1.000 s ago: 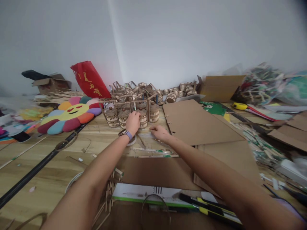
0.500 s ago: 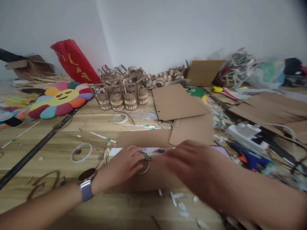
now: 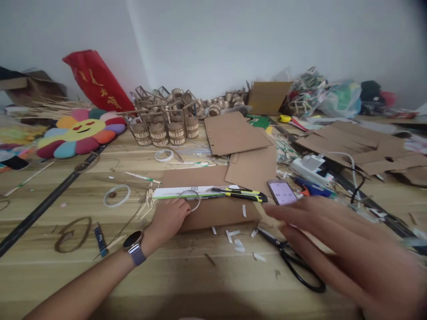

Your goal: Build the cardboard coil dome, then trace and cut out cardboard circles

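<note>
Over a cardboard sheet (image 3: 216, 215) my left hand (image 3: 171, 215), with a watch on its wrist, closes its fingers on the left edge of a thin pale ring (image 3: 199, 203). Behind the ring lies a white strip with a green edge (image 3: 170, 193). Beside it are yellow-and-black utility knives (image 3: 247, 194). My right hand (image 3: 320, 235), smeared by motion, reaches in from the right with fingers stretched and nothing visible in them. It is above black-handled scissors (image 3: 283, 246), partly covering them, and close to a phone (image 3: 282, 192).
Small woven baskets (image 3: 160, 133) stand at the back, left of stacked cardboard (image 3: 236, 133). White tape rings (image 3: 116, 195) and paper scraps (image 3: 238, 244) lie about. A white power strip (image 3: 312, 169) and blue glue gun (image 3: 313, 186) are at right; a flower cushion (image 3: 83, 131) at left.
My right hand has moved right, away from the ring and cardboard, uncovering the utility knives, phone and scissors. My left hand stays at the ring. The whole view has shifted slightly.
</note>
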Tool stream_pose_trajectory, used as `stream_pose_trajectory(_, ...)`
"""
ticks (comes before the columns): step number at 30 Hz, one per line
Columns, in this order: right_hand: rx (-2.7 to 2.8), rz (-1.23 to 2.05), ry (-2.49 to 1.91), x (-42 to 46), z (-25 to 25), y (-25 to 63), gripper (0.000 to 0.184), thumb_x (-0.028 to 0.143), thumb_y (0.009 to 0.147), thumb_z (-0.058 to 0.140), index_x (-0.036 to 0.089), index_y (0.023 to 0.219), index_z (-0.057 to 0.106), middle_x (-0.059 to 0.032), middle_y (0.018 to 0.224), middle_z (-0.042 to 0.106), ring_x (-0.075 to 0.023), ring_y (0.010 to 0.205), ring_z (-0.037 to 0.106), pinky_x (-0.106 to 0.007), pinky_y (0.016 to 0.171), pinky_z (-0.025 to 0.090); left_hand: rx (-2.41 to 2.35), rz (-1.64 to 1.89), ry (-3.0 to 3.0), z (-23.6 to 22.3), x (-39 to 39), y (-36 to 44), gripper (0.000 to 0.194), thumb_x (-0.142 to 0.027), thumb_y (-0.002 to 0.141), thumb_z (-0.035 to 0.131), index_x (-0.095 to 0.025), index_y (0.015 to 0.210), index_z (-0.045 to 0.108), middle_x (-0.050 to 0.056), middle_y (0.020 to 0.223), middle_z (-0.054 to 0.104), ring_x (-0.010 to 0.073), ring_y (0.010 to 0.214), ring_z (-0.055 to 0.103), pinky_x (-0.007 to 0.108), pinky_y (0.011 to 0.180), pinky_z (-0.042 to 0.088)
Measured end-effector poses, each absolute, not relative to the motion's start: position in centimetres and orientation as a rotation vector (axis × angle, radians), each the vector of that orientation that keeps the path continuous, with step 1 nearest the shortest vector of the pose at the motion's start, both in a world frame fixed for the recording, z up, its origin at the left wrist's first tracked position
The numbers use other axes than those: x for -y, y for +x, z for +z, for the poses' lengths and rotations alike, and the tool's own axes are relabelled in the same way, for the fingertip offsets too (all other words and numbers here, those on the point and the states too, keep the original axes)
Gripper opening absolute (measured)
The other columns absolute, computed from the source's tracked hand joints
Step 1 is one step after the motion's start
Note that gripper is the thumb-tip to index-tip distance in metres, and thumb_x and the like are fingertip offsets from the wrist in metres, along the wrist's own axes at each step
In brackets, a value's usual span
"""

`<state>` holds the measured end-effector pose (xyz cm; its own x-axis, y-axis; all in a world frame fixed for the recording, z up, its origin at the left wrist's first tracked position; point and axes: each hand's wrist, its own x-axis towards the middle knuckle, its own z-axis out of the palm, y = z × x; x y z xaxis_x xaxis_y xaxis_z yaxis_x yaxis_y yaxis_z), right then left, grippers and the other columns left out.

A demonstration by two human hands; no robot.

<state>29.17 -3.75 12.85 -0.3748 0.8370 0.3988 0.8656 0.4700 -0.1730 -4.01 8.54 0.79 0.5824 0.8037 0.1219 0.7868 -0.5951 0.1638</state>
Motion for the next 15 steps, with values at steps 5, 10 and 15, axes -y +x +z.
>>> stream_pose_trajectory(5,2.57,-0.029,-1.582,-4.1,8.0,28.4,0.033,0.026,0.098,0.041,0.022,0.11,0.072,-0.0126,0.107,0.075,-0.0261,0.096,0.068,-0.039,0.084,0.053,-1.438,0.241,2.849,1.6,-8.8,-4.6,0.016,-0.017,0.093,0.054,-0.021,0.088,0.068,0.009,0.089,0.072,0.0273,0.088,0.063,0.039,0.08,0.046)
stream_pose_trajectory(10,2.615,-0.08,-1.751,-6.9,3.5,28.3,0.036,0.018,0.093,0.051,0.011,0.125,0.065,-0.0197,0.124,0.068,-0.0334,0.112,0.062,-0.047,0.094,0.048,-1.451,0.282,2.97,1.8,-8.5,-5.5,0.02,-0.013,0.094,0.05,-0.02,0.084,0.066,0.009,0.085,0.071,0.0268,0.083,0.063,0.04,0.078,0.046)
stream_pose_trajectory(15,2.65,-0.049,-1.753,-9.0,2.7,28.1,0.04,0.009,0.088,0.052,0.011,0.126,0.064,-0.0192,0.116,0.069,-0.0308,0.103,0.064,-0.043,0.09,0.048,-1.187,0.353,3.105,2.1,-5.5,-5.1,0.022,-0.014,0.098,0.046,-0.018,0.084,0.063,0.004,0.078,0.067,0.0219,0.074,0.059,0.037,0.076,0.045)
